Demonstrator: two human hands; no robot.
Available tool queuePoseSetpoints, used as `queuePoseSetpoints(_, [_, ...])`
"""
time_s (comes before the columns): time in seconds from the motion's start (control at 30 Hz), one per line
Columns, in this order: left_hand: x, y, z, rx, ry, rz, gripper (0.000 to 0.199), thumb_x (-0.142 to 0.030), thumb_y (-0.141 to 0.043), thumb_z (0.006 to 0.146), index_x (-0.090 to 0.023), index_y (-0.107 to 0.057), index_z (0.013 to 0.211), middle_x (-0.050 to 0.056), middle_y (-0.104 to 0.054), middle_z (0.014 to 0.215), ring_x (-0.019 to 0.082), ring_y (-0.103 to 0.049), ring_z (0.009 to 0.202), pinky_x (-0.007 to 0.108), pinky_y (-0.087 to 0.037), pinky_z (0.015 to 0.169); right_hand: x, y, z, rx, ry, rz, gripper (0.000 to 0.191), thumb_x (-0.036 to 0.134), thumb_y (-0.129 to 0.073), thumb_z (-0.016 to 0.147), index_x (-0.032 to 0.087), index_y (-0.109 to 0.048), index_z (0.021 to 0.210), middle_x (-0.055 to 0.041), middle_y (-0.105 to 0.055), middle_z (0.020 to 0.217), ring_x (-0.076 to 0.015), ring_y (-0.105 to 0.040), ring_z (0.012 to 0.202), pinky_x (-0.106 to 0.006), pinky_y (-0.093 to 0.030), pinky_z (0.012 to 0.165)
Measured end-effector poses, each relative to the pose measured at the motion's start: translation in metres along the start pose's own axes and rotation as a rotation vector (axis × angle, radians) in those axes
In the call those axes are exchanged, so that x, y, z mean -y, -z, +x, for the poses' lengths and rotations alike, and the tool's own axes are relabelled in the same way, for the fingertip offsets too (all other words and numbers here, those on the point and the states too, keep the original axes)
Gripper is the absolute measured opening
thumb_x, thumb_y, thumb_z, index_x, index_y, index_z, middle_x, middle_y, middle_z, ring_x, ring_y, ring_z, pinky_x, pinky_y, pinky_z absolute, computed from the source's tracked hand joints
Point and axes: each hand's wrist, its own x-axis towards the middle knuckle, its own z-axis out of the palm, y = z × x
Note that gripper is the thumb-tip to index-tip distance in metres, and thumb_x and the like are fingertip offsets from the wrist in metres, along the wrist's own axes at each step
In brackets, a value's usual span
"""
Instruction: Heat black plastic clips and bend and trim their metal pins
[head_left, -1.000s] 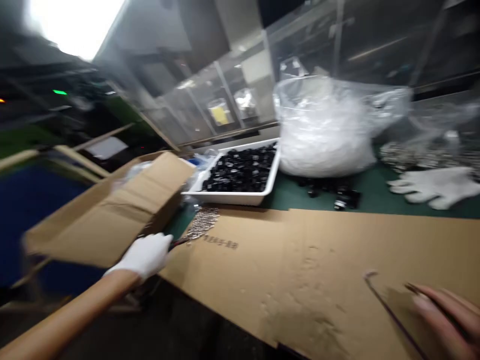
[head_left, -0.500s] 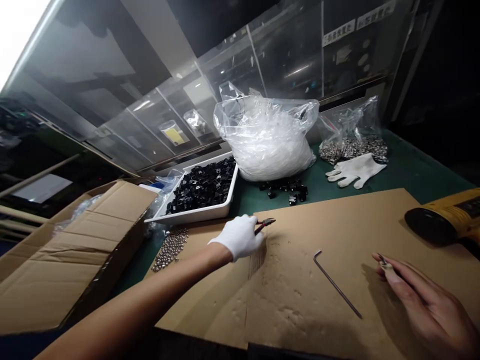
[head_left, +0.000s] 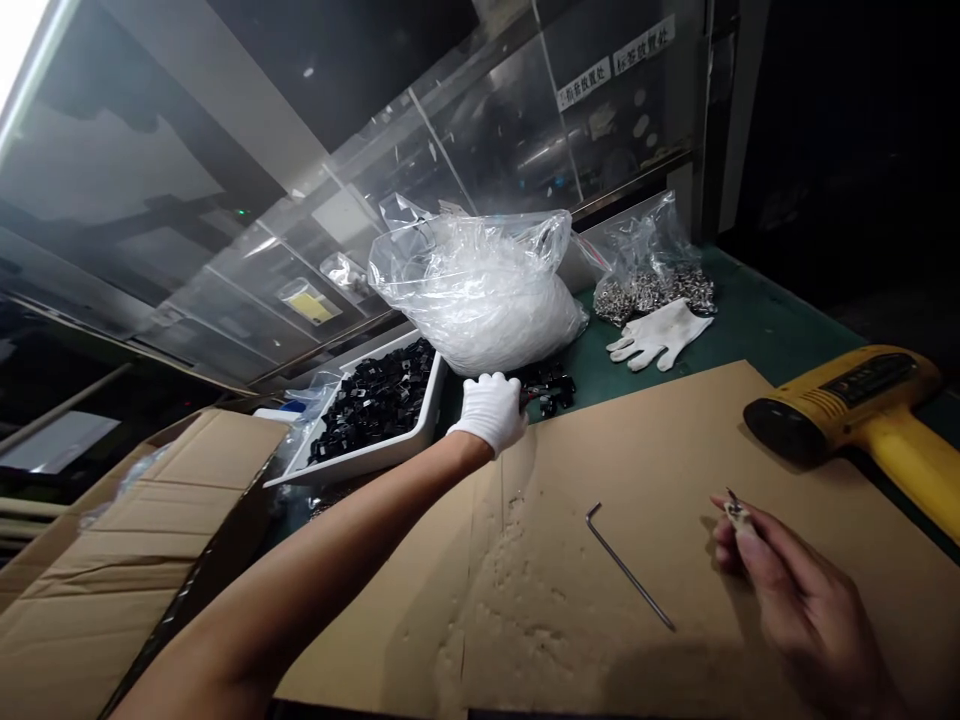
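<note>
My left hand, in a white glove, is closed on the pliers, whose handles are mostly hidden by the fingers. It is at the back edge of the cardboard sheet, beside a small pile of black parts. My right hand, bare, pinches a small pale piece with a thin dark tip, over the right part of the cardboard. Between the hands, nearer the front, an L-shaped metal rod lies on the cardboard.
A white tray of black parts stands back left, beside an open carton. Behind are a large clear bag, a bag of metal pieces and a white glove. A yellow heat gun lies at right.
My left hand has moved back with the pliers, from over the cardboard to the black parts. The view has shifted right, showing more of the heat gun. My right hand still pinches the pale piece.
</note>
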Motion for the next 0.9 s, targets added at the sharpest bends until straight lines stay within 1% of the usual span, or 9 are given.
queuePoseSetpoints(0.1, [0.001, 0.001, 0.018, -0.008, 0.016, 0.03, 0.038, -0.037, -0.06, 0.089, -0.01, -0.07, 0.114, 0.024, -0.066, 0.113, 0.042, -0.06, 0.109, 0.054, -0.041, 0.089, 0.003, 0.0, 0.002, -0.027, -0.017, -0.002, 0.036, 0.047, -0.053, 0.108, 0.025, -0.067, 0.133, -0.0055, -0.071, 0.107, -0.0152, -0.071, 0.087, -0.017, -0.061, 0.079])
queuePoseSetpoints(0.17, [0.004, 0.001, 0.026, -0.007, 0.031, 0.052, 0.036, -0.031, -0.063, 0.086, -0.007, -0.071, 0.112, 0.025, -0.067, 0.111, 0.043, -0.061, 0.109, 0.054, -0.04, 0.09, 0.005, -0.001, 0.002, -0.036, -0.027, 0.002, 0.038, 0.048, -0.053, 0.108, 0.023, -0.068, 0.133, -0.0071, -0.071, 0.106, -0.0171, -0.071, 0.086, -0.019, -0.062, 0.077])
queuePoseSetpoints(0.27, [0.011, -0.002, 0.034, -0.01, 0.029, 0.082, 0.036, -0.027, -0.066, 0.083, -0.005, -0.072, 0.111, 0.028, -0.068, 0.111, 0.044, -0.062, 0.108, 0.057, -0.039, 0.092, 0.007, -0.001, 0.002, -0.038, -0.05, 0.018, 0.042, 0.049, -0.053, 0.107, 0.021, -0.068, 0.134, -0.009, -0.071, 0.108, -0.0196, -0.071, 0.088, -0.023, -0.064, 0.077])
queuePoseSetpoints(0.37, [0.017, -0.005, 0.039, -0.028, -0.006, 0.099, 0.036, -0.026, -0.066, 0.083, -0.005, -0.072, 0.112, 0.028, -0.069, 0.112, 0.045, -0.061, 0.109, 0.059, -0.037, 0.094, 0.007, -0.001, 0.002, -0.037, -0.062, 0.036, 0.041, 0.049, -0.052, 0.107, 0.022, -0.067, 0.135, -0.0086, -0.071, 0.109, -0.019, -0.071, 0.088, -0.023, -0.064, 0.077])
queuePoseSetpoints(0.53, [0.021, -0.011, 0.044, -0.065, -0.062, 0.113, 0.036, -0.019, -0.063, 0.082, -0.006, -0.071, 0.114, 0.029, -0.068, 0.117, 0.044, -0.059, 0.112, 0.06, -0.036, 0.097, 0.005, -0.001, 0.003, -0.043, -0.034, 0.016, 0.039, 0.048, -0.053, 0.107, 0.023, -0.068, 0.132, -0.0073, -0.071, 0.105, -0.0172, -0.071, 0.086, -0.019, -0.063, 0.076])
queuePoseSetpoints(0.67, [0.021, -0.015, 0.051, -0.087, -0.117, 0.114, 0.036, -0.012, -0.058, 0.083, -0.007, -0.071, 0.116, 0.027, -0.068, 0.119, 0.042, -0.058, 0.114, 0.057, -0.036, 0.098, 0.003, -0.002, 0.004, -0.044, -0.012, 0.002, 0.037, 0.046, -0.053, 0.108, 0.024, -0.068, 0.133, -0.0055, -0.071, 0.105, -0.0154, -0.07, 0.086, -0.017, -0.062, 0.077])
queuePoseSetpoints(0.8, [0.023, -0.015, 0.056, -0.096, -0.162, 0.11, 0.035, -0.006, -0.048, 0.089, -0.005, -0.072, 0.114, 0.027, -0.069, 0.114, 0.04, -0.059, 0.113, 0.055, -0.038, 0.095, 0.004, -0.002, 0.003, -0.05, -0.022, 0.003, 0.037, 0.046, -0.052, 0.108, 0.024, -0.067, 0.134, -0.0049, -0.07, 0.103, -0.0151, -0.069, 0.085, -0.017, -0.061, 0.078])
queuePoseSetpoints(0.9, [0.026, -0.013, 0.057, -0.079, -0.186, 0.101, 0.034, -0.006, -0.047, 0.09, -0.005, -0.075, 0.11, 0.028, -0.069, 0.11, 0.04, -0.06, 0.11, 0.054, -0.04, 0.091, 0.005, -0.001, 0.002, -0.05, -0.025, 0.002, 0.038, 0.047, -0.052, 0.108, 0.023, -0.067, 0.134, -0.0056, -0.07, 0.105, -0.016, -0.069, 0.086, -0.019, -0.062, 0.078])
